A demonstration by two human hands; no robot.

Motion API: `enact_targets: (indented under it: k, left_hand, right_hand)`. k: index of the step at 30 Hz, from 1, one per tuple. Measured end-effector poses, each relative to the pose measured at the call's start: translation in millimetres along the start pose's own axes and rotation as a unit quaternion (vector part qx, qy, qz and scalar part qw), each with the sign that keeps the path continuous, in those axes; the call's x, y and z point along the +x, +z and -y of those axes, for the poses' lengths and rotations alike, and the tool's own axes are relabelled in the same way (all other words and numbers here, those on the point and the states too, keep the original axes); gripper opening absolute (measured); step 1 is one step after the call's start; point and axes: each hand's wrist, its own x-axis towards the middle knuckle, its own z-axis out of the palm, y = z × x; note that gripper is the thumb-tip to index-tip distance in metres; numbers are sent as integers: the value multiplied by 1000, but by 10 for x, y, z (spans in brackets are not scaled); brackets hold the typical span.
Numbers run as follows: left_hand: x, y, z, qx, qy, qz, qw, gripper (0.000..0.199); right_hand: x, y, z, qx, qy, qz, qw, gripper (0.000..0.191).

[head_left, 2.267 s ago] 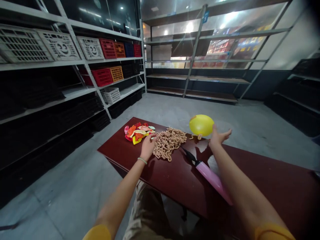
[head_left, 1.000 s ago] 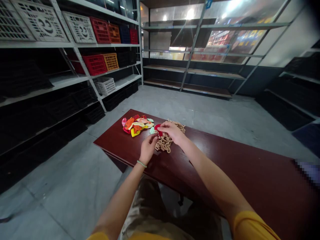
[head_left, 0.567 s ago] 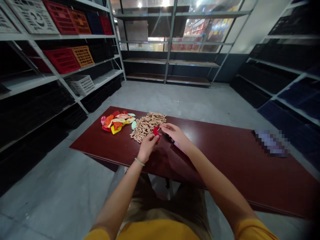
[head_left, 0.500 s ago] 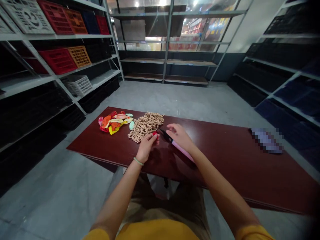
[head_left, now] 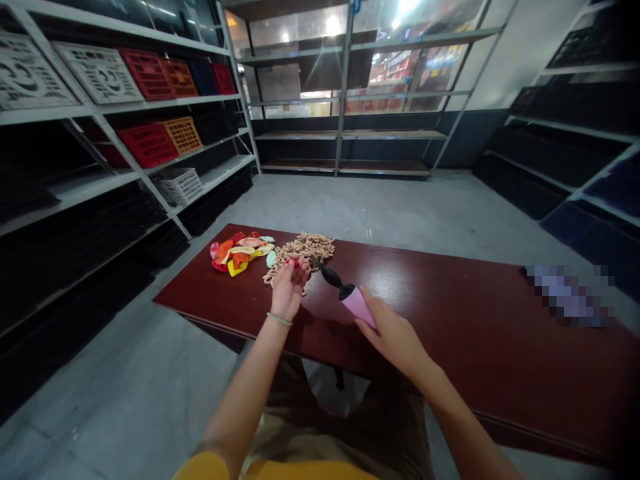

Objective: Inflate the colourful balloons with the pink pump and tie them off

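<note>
My left hand is turned palm up at the near edge of the beige pile, its fingers curled round a small red balloon, mostly hidden. In my right hand is a balloon pump with a pink barrel and a black tapered nozzle, gripped by the barrel. The nozzle tip points toward my left hand, a little to its right. A heap of curled beige pieces lies just beyond my left hand. Farther left, a loose pile of limp coloured balloons rests on the table.
The dark red table carries a blurred-out purplish item at its right end. Shelving with red crates and a white basket stands at the left. A metal rack is at the back, dark bins on the right.
My right hand has closed on the pump and lifted it off the table, its nozzle now beside my left hand. My left hand has turned palm up, keeping the red balloon.
</note>
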Motion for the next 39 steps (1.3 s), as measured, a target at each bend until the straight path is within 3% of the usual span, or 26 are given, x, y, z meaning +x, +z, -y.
enact_targets:
  k: [4,10,20,25,28,35,39]
  left_hand:
    - [-26,38,-133,-55,8,-27,998,10]
    - [-139,40,-161,-51,17,-6,999,10]
    - [-210,35,-6,23,68,11,997,24]
    - [-289,85,91,-31,62,9,998,22]
    - [-318,123,94,-43,49,2,998,23]
    - [-138,161,-218,-55,130,-49,989,18]
    - [-67,171,-358,-55,135,-42,988,16]
  right_hand:
    - [-151,5,261,35,-53,12,998,66]
    - [-127,65,410,14,-50,-8,999,66]
    - [-93,233,467,42,-32,1,999,66]
    - [8,325,604,101,-13,26,994,61]
    - [40,345,660,114,-11,41,993,67]
    - [-149,161,605,39,2,84,996,73]
    - [-274,82,542,21,-3,80,997,71]
